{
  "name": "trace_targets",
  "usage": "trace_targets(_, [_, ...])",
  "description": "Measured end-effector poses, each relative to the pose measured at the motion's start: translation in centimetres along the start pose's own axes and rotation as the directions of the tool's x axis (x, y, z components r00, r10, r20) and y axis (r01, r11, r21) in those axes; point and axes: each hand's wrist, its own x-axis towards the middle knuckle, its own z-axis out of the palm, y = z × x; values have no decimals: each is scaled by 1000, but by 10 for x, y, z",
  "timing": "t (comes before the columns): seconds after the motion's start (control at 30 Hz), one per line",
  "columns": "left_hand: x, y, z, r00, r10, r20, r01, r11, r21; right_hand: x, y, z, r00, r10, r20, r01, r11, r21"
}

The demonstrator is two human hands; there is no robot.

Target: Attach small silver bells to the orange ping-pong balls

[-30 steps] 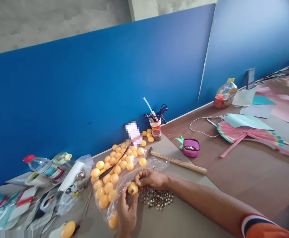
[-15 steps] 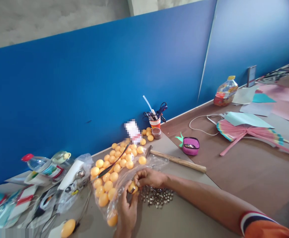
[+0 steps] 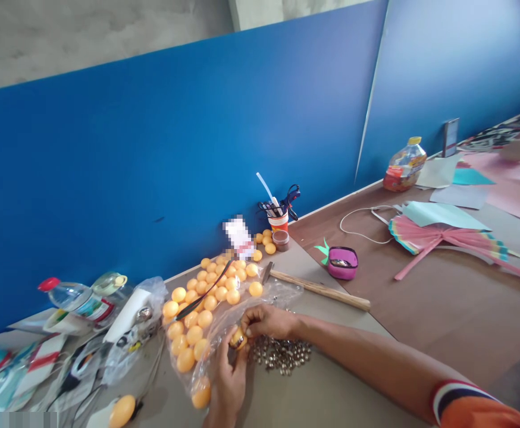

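Observation:
An orange ball point(image 3: 237, 337) with a dark, shiny spot on it is held between both hands. My left hand point(image 3: 232, 374) grips it from below with thumb and fingers. From the right, my right hand point(image 3: 264, 321) pinches at the ball's edge; any small piece between those fingertips is hidden. Beside and below the right wrist lies a pile of small shiny metal pieces point(image 3: 282, 355). Many orange balls point(image 3: 194, 334) lie on and around a clear plastic bag point(image 3: 224, 314) left of the hands.
A hammer point(image 3: 322, 289) lies behind my right forearm. Further right are a purple pouch point(image 3: 343, 263), a pink fan-shaped item point(image 3: 442, 235) and a bottle point(image 3: 405, 166). Bottles point(image 3: 81, 302) and wrapped items crowd the left. A cup of pens point(image 3: 278, 221) stands by the blue partition point(image 3: 175, 154).

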Motion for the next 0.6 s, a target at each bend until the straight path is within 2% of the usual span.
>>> trace_targets(0.27, [-1,-4,2,1000,29,11,-29,999,26,0,0,-1,1000,7,-19,-9,997,-80])
trace_targets(0.4, [-2,-8,3,999,52,7,-52,998,24,1,-1,-3,999,24,-22,-28,982,-184])
trace_targets(0.6, [-2,-12,3,996,47,71,-46,999,-18,1,-6,-3,996,73,-54,-87,941,-328])
